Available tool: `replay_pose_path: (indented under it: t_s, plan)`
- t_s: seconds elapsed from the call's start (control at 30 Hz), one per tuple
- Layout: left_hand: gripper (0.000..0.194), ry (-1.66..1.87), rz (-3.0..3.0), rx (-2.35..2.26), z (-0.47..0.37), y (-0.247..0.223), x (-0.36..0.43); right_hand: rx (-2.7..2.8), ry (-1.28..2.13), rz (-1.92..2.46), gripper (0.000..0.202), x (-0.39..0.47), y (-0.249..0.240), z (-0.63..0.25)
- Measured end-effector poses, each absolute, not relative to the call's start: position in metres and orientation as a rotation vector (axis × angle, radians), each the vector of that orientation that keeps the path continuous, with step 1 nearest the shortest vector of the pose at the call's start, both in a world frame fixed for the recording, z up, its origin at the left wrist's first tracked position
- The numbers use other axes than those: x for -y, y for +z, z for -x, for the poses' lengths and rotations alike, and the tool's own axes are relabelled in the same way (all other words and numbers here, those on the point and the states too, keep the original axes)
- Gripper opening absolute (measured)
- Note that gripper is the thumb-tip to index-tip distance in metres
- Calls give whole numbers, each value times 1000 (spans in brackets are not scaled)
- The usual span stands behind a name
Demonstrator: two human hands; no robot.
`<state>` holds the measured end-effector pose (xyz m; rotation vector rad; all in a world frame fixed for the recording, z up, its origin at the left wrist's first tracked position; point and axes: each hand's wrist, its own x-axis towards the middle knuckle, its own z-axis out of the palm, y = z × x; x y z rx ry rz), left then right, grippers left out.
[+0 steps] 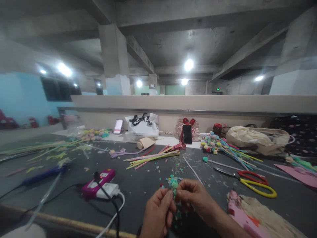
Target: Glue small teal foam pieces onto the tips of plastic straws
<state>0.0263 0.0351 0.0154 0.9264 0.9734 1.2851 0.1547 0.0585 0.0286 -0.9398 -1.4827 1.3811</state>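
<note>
Grey table (138, 185) with yellow-and-red scissors (250, 182) at 3 o'clock, a magenta power strip (99, 185) at 9 o'clock, and a sheaf of sticks (152, 158) at 12 o'clock. Beyond the sticks, a white bag (143, 126) and a dark phone (187, 134) stand at the far edge; a second phone (118, 126) lies left of the bag. A beige bag (257, 138) sits at 2 o'clock, a pink sheet (298, 174) at 3 o'clock.

Dim hall; round ceiling lamps (188, 64) glare white, edges bend and smear, the table's (138, 185) left side blurs.
</note>
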Motion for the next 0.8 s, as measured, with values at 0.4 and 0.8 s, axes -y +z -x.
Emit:
replay_pose_path:
  t_s: [0.4, 0.8]
  plan:
    - [25, 1343, -910, -1069, -18, 22, -37, 1486, 1316, 976, 19, -61, 33, -162]
    - [18, 1346, -1071, -1171, -20, 23, -36, 1546, 1275, 964, 22, -57, 34, -156]
